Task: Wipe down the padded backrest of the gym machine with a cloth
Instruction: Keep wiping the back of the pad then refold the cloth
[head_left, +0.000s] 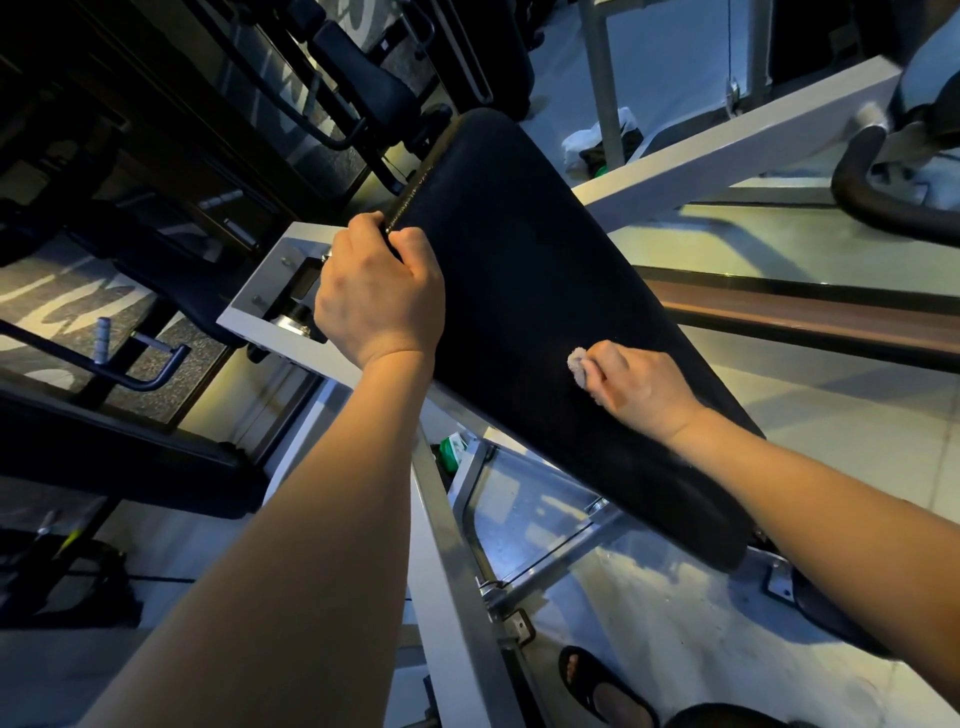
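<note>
The black padded backrest (524, 270) runs slantwise from the upper middle down to the lower right. My left hand (376, 296) grips its left edge, with the fingers curled round the stitched seam. Lower down, my right hand (636, 387) holds a small pale cloth (576, 364) and presses it flat against the pad's face. Only a bunched corner of the cloth shows past the fingers.
The machine's white steel frame (447, 561) passes under the pad, with a crossbeam (727, 150) behind it. Dark gym equipment and a bar handle (140, 364) fill the left side. A curved black handle (878, 197) is at upper right. A sandalled foot (597, 686) stands on the tiled floor below.
</note>
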